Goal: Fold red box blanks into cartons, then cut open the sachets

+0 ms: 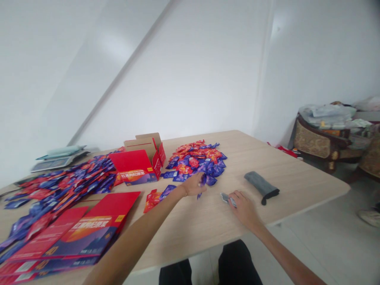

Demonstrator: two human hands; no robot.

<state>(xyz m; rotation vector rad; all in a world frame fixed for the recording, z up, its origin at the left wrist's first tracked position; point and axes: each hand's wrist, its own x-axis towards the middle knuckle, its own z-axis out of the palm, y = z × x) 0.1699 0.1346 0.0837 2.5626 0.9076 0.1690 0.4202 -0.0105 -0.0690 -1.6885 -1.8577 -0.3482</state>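
My left hand (192, 185) is at the near edge of a heap of red and purple sachets (197, 156), its fingers closed on a purple sachet (203, 180). To the right, my right hand (242, 205) rests low over the table with its fingers curled on a small silver-grey object (228, 199). Much of that object is hidden under the fingers, so its kind is unclear. An open red box (133, 164) with its flaps up stands left of the heap. Near my left forearm lie a red sachet (152, 200) and a purple sachet (168, 191).
Folded red and purple cartons (86, 229) are stacked at the front left. Behind them spreads a big pile of sachets (68, 182). A grey pouch (261, 185) lies right of my right hand. Beyond the table (303, 182) stands a loaded armchair (314, 138).
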